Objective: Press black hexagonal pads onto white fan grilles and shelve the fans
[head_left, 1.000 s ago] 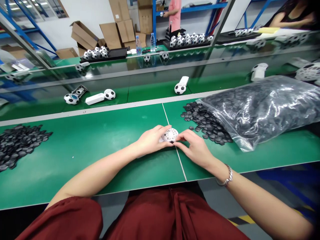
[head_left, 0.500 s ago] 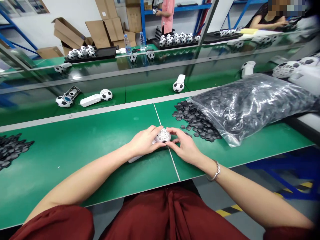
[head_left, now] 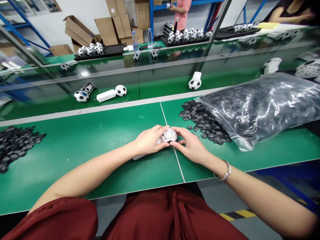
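A small white fan with a ball-shaped lattice head (head_left: 169,135) lies on the green table (head_left: 87,146) in front of me. My left hand (head_left: 150,140) is wrapped round its handle and the left side of the head. My right hand (head_left: 190,145) pinches at the lower right of the head with thumb and fingertips; what is under the fingertips is too small to tell. A heap of small black hexagon pieces (head_left: 202,121) lies just right of my hands, spilling from a clear plastic bag (head_left: 260,106).
Another heap of black pieces (head_left: 15,145) lies at the far left. Finished football-patterned fans (head_left: 111,94) (head_left: 195,81) rest on the belt beyond. Trays of such balls (head_left: 187,35), water bottles and cartons stand further back. Other people stand behind.
Both hands stay on the white fan head with only small finger shifts. The view has swung slightly; the fans on the belt sit further right than before.
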Tool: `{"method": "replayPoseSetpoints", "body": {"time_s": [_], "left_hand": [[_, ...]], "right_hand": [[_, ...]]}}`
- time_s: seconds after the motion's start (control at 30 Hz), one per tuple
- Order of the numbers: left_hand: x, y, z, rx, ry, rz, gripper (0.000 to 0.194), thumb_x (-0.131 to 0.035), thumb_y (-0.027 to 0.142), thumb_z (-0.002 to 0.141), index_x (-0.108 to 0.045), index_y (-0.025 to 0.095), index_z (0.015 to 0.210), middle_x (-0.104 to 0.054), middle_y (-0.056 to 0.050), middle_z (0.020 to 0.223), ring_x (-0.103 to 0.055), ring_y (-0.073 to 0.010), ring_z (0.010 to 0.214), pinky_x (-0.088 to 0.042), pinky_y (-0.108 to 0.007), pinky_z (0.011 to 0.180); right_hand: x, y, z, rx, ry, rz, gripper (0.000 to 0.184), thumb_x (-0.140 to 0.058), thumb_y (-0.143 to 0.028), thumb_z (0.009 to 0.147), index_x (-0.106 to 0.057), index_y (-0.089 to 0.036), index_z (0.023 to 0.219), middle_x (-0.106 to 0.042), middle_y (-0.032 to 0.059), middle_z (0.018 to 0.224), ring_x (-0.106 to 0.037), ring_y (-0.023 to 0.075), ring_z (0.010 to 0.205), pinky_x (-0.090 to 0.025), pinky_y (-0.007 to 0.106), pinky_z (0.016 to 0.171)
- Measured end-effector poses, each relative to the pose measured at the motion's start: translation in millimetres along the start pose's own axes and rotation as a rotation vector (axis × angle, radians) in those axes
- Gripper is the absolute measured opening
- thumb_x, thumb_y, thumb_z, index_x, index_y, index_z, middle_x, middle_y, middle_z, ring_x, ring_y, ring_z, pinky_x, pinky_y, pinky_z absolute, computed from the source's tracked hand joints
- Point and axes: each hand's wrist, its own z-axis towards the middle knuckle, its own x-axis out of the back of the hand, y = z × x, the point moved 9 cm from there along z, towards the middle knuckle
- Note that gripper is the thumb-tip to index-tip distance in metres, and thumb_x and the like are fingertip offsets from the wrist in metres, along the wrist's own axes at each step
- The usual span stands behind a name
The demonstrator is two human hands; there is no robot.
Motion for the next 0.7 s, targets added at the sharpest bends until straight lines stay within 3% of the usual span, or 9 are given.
{"method": "replayPoseSetpoints", "body": {"time_s": [0.2,0.3,0.47,0.7], "left_hand": [[0.5,-2,0,0.009,0.046,-0.023,0.059,-0.053,0.044,0.081,-0.036,0.018,0.132,-0.050,-0.009,0.119,-0.054,-0.0219,0.103,-0.046,-0.033,0.087],[0.9,-6,0,0.028,0.045,-0.057,0.061,-0.055,0.047,0.079,-0.037,0.024,0.132,-0.050,-0.006,0.120,-0.054,-0.0215,0.103,-0.046,-0.033,0.087],[2.5,-4,1,0.024,0.015,-0.023,0.063,-0.059,0.030,0.073,-0.038,0.023,0.132,-0.054,-0.005,0.117,-0.053,-0.0216,0.105,-0.045,-0.031,0.088],[6.3,-2,3,-0.039,0.013,0.114,0.067,-0.044,0.004,0.069,-0.039,0.027,0.132,-0.052,-0.001,0.128,-0.049,-0.0237,0.107,-0.040,-0.038,0.087]], "right_hand": [[2,2,2,-0.053,0.023,0.030,0.040,-0.057,-0.025,0.079,-0.047,-0.023,0.118,-0.051,0.0100,0.115,-0.052,0.0241,0.105,-0.057,0.032,0.064],[15,14,10,-0.083,-0.013,0.005,0.033,-0.057,-0.028,0.080,-0.052,-0.022,0.112,-0.057,0.0084,0.110,-0.056,0.0219,0.099,-0.055,0.033,0.068],[64,36,21,-0.053,0.066,-0.629,0.015,-0.059,-0.024,0.080,-0.064,-0.016,0.090,-0.063,0.0086,0.087,-0.059,0.0215,0.079,-0.049,0.037,0.075],[45,40,22,0.065,-0.146,-1.177,0.021,-0.043,-0.015,0.087,-0.064,-0.012,0.085,-0.060,0.0105,0.077,-0.052,0.0213,0.075,-0.037,0.031,0.068]]}}
